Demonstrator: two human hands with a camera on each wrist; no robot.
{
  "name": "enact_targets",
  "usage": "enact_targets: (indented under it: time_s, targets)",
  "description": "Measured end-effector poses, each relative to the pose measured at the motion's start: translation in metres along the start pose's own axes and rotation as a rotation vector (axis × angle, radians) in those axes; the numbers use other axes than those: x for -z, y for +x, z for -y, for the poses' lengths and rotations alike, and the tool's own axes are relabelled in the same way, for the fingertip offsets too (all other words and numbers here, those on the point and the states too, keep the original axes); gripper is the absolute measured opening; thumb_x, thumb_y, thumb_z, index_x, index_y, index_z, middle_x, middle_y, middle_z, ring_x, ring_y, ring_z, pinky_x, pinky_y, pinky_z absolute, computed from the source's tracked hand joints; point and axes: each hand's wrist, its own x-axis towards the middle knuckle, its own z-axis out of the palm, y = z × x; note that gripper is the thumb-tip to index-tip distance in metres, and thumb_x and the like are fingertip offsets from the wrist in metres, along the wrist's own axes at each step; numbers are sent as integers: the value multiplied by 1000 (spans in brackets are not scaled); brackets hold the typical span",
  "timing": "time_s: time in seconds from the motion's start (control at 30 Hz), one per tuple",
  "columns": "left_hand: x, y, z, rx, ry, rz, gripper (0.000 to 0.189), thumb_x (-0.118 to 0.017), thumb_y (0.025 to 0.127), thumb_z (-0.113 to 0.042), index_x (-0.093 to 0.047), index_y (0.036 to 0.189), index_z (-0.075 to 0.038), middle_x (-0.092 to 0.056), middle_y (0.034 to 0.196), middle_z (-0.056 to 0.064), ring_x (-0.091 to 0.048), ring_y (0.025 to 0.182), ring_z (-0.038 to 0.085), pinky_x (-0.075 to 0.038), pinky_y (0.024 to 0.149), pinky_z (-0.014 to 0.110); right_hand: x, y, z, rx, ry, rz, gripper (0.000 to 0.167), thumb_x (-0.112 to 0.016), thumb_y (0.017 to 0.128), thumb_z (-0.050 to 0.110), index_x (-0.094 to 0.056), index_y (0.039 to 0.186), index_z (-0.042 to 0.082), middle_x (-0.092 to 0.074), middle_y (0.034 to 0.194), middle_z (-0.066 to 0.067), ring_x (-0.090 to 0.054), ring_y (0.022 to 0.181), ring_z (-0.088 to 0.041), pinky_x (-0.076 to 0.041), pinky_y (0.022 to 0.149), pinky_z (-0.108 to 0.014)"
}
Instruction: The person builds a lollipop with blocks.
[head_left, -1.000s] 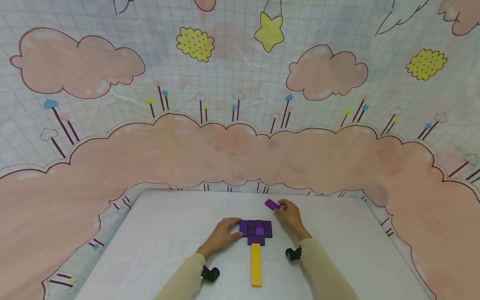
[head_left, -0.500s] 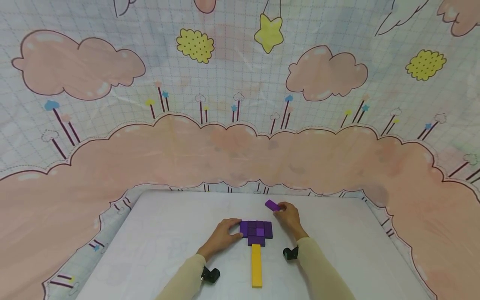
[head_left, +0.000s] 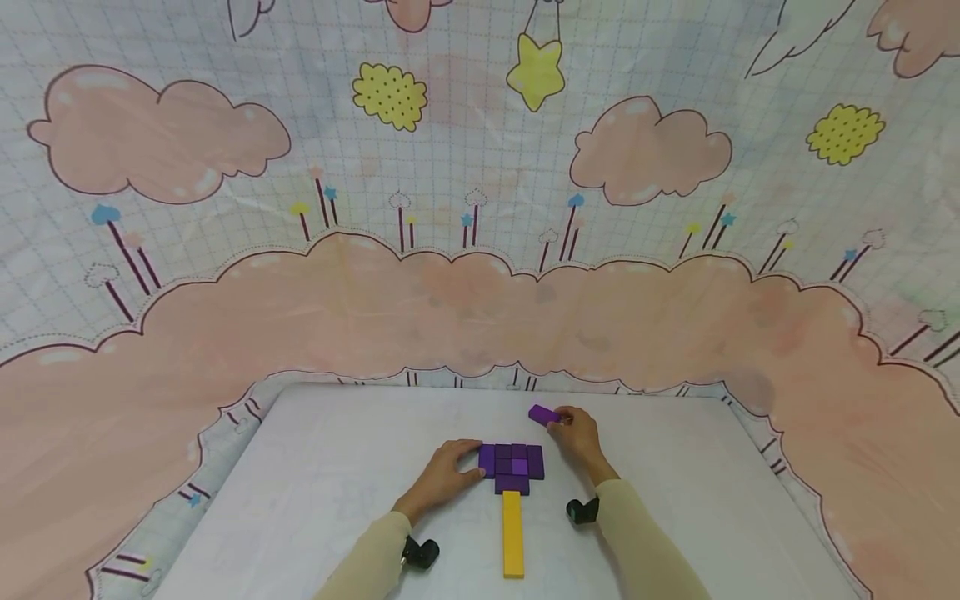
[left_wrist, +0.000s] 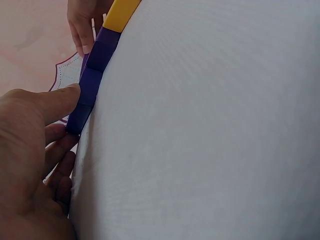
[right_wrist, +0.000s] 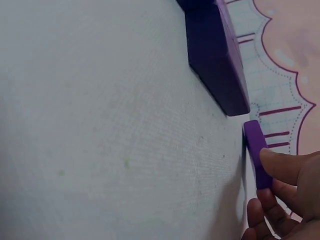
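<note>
Dark and brighter purple blocks lie side by side as a flat purple group (head_left: 519,452) on the white tabletop. A long yellow strip (head_left: 513,533) runs from the group's near side toward the person. My left hand (head_left: 441,477) holds the leftmost purple block (head_left: 487,461) by its ends, thumb at the near end and index finger at the far one. Beyond the group's right side, my right hand (head_left: 579,435) pinches a separate bright purple block (head_left: 543,415) at its right end. The right wrist view shows the thumb over this block (right_wrist: 256,145), close above the tabletop.
The white tabletop (head_left: 337,450) has its far edge a short way behind the right hand's block. Behind it hangs a cloth (head_left: 450,308) printed with clouds and stars. Black wrist cameras (head_left: 422,553) sit on both wrists, near the table.
The block in my right hand has turned slightly, lying more sideways in the head view. My left hand keeps its place at the group. The whole head view has shifted a little.
</note>
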Motion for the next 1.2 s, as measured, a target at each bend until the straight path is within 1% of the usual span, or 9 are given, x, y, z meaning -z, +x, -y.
enact_targets:
  time_s: [0.27,0.37,0.5,0.6,0.77,0.87,1.0,1.07,1.2]
  targets:
    - [-1,-1,0,12,-5,3,53,-70,90,-29,-56,137,-8,-56,140,13,-48,133,35,-37,114,55,3,-4,1,8,21,-6,31,-69,89,12,-66,117,0,-66,111,-18,-60,100,-30,-52,87,-43]
    - [0,-1,-1,7,4,1,53,-70,90,-29,-56,137,-8,-57,140,14,-49,132,36,-38,113,56,4,-4,0,30,18,-17,30,-70,88,10,-67,116,-1,-66,111,-19,-61,98,-30,-52,84,-42]
    - [0,-1,-1,14,-2,6,53,-70,90,-28,-56,137,-9,-56,141,14,-48,133,36,-37,113,55,5,-5,-1,47,17,-27,29,-70,88,9,-67,115,-1,-66,112,-20,-60,98,-29,-52,80,-36]
    - [0,0,-1,24,-10,9,53,-70,90,-28,-56,138,-10,-55,142,13,-47,134,35,-37,115,54,6,-9,0,54,47,-31,29,-69,88,9,-68,115,0,-66,113,-20,-60,99,-30,-51,76,-31]
    - [1,0,0,9,1,3,53,-70,90,-28,-56,137,-9,-56,141,13,-48,133,36,-38,113,56,9,-19,3,151,98,-75,27,-73,85,12,-70,110,1,-67,105,-20,-62,91,-28,-51,66,-26]
    - [0,0,1,6,3,1,53,-70,90,-29,-56,137,-9,-56,141,13,-48,133,35,-38,113,55,9,-24,5,170,107,-85,28,-73,85,13,-70,111,3,-67,107,-20,-63,93,-29,-53,71,-31]
    - [-1,0,1,-5,-1,-3,53,-70,90,-28,-57,136,-7,-56,140,14,-48,132,36,-37,113,55,7,-26,5,111,107,-67,30,-70,88,10,-68,117,3,-65,118,-20,-61,105,-32,-52,84,-40]
    - [-1,0,1,-4,-1,-1,53,-70,90,-29,-57,136,-7,-56,140,14,-48,132,36,-37,113,55,6,-27,4,102,99,-65,31,-70,88,9,-67,118,4,-65,120,-20,-61,106,-33,-51,86,-39]
    - [-1,1,0,-7,-1,-1,53,-70,90,-29,-57,136,-7,-56,140,14,-49,132,36,-38,113,56,5,-29,4,128,101,-68,31,-70,88,7,-67,118,4,-65,121,-19,-62,106,-31,-51,84,-35]
